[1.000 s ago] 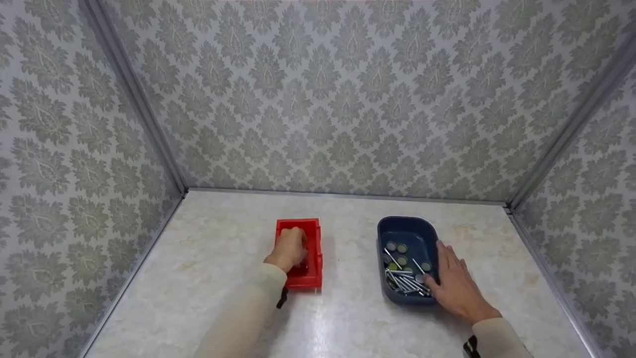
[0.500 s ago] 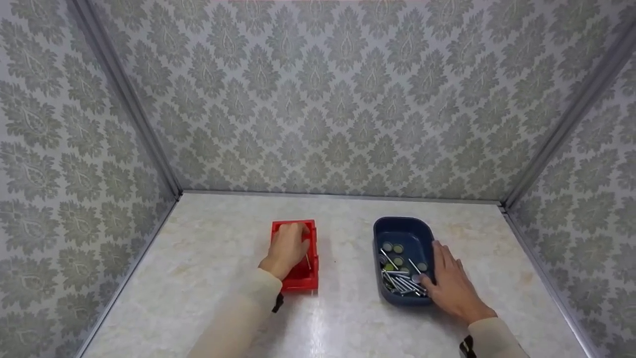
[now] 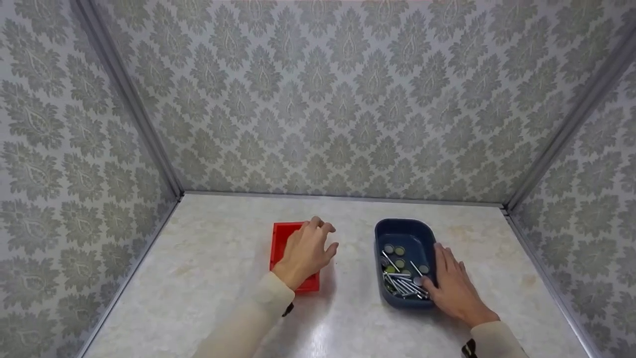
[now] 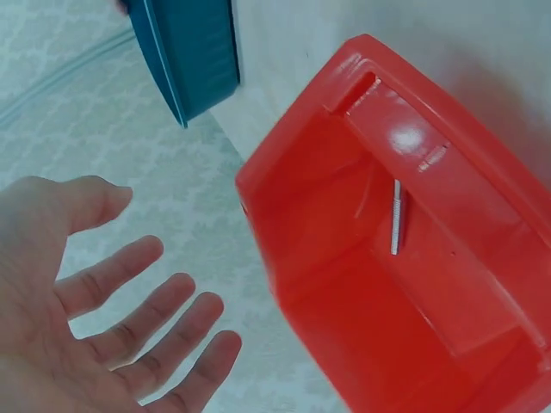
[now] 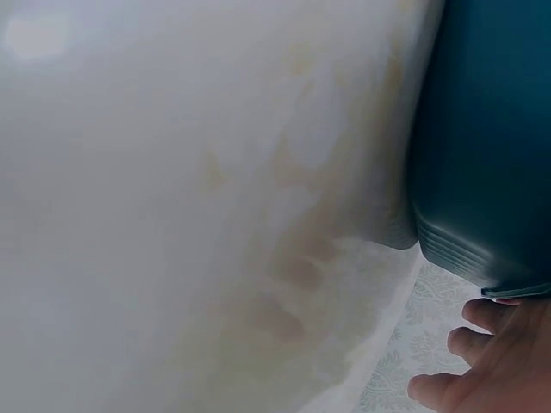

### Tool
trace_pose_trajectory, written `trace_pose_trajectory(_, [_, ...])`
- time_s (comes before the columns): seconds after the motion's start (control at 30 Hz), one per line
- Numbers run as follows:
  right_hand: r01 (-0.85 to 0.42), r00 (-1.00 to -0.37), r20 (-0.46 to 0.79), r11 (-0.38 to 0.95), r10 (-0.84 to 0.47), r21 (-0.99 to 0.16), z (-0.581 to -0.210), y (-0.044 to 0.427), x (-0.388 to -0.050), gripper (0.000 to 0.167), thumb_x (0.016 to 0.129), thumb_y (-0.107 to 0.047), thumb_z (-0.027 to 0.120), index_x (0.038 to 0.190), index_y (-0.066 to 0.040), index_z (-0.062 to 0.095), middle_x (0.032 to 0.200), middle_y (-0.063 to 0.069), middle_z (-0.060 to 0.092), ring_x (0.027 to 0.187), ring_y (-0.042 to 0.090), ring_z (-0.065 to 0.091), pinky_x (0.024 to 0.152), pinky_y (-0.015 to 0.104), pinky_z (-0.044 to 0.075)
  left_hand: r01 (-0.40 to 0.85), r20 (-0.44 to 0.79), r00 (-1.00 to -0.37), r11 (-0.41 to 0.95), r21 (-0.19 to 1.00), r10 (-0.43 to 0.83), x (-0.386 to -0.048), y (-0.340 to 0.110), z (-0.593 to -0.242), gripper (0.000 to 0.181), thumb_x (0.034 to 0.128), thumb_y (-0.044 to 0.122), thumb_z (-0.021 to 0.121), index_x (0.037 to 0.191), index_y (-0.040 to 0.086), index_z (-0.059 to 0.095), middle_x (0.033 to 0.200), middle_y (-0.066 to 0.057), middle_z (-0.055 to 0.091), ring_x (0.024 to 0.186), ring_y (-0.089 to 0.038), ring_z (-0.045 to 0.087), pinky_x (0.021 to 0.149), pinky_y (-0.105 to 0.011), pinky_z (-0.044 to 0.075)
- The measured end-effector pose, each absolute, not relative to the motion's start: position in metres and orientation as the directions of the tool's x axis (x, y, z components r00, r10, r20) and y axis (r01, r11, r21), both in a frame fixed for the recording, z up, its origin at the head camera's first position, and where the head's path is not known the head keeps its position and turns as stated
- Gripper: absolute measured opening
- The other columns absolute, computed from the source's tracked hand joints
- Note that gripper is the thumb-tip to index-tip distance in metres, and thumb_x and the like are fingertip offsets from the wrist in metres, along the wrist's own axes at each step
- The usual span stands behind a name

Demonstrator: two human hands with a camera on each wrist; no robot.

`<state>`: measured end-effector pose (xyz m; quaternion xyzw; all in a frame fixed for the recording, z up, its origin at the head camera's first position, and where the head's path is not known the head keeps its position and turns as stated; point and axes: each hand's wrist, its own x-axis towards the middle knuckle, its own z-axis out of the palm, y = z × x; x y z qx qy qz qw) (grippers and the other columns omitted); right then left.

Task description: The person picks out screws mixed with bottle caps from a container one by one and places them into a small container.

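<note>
My left hand (image 3: 309, 251) hovers over the right side of a red plastic bin (image 3: 280, 242). In the left wrist view its palm and spread fingers are bare, apart from the red bin. A single metal screw (image 4: 396, 218) lies inside that bin. To the right stands a dark blue oblong tub (image 3: 407, 226), with several silver screws (image 3: 405, 284) and several round, coin-like discs (image 3: 399, 250) in it. My right hand (image 3: 457, 288) holds the tub's right rim, thumb over the edge and fingers along the outside; part of its grip is hidden in the right wrist view.
Both containers stand on a pale marbled tabletop (image 3: 208, 238). Patterned panels (image 3: 318, 99) enclose it at the back and both sides, with grey metal strips along the corners.
My left hand was down inside the red bin with curled fingers. It has risen and shifted right, and its fingers have spread. The right hand stays at the tub.
</note>
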<state>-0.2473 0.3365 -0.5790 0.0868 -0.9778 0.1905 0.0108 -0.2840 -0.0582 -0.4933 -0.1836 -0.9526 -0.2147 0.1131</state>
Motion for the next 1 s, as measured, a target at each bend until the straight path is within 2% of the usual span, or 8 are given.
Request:
trace_pose_trajectory(0.27, [-0.190,-0.982,0.071,0.910,-0.177,-0.369,-0.581,0.335,-0.247,0.097,0.118,-0.039,0.063,0.184,0.005,0.008,0.191,0.036,0.015,0.178,0.060,0.014,0.139,0.085,0.015,0.473,0.312,-0.859,0.862,0.182,0.406,-0.277,-0.042,-0.496,0.044,0.1093,0.044,0.080,0.147,0.021,0.077,0.159,-0.010,0.071,0.140,-0.032,0.071,0.116,-0.053,0.064])
trace_pose_trajectory(0.5, [-0.191,-0.981,0.097,0.913,-0.167,-0.361,-0.582,0.336,-0.245,0.096,0.117,-0.039,0.064,0.183,0.007,0.010,0.190,0.038,0.018,0.177,0.061,0.017,0.139,0.085,0.018,0.522,0.328,-0.808,0.853,0.012,0.490,-0.272,-0.023,-0.501,0.053,0.1082,0.055,0.075,0.153,0.026,0.074,0.168,-0.008,0.068,0.150,-0.032,0.067,0.128,-0.058,0.056])
trace_pose_trajectory(0.73, [-0.182,-0.983,0.093,0.916,-0.159,-0.357,-0.582,0.335,-0.244,0.095,0.118,-0.037,0.064,0.183,0.006,0.009,0.191,0.036,0.016,0.178,0.060,0.016,0.140,0.083,0.017,0.534,0.263,-0.811,0.845,-0.038,0.524,-0.267,-0.005,-0.507,0.064,0.1097,0.064,0.067,0.166,0.033,0.064,0.179,-0.003,0.058,0.160,-0.030,0.059,0.136,-0.061,0.048])
trace_pose_trajectory(1.0, [-0.152,-0.988,0.043,0.916,-0.147,-0.372,-0.580,0.335,-0.243,0.096,0.118,-0.036,0.062,0.184,0.004,0.005,0.191,0.036,0.011,0.179,0.058,0.010,0.141,0.082,0.012,0.592,0.201,-0.786,0.806,-0.029,0.585,-0.264,0.022,-0.512,0.063,0.1116,0.063,0.065,0.166,0.031,0.063,0.179,-0.003,0.057,0.163,-0.029,0.056,0.138,-0.063,0.044])
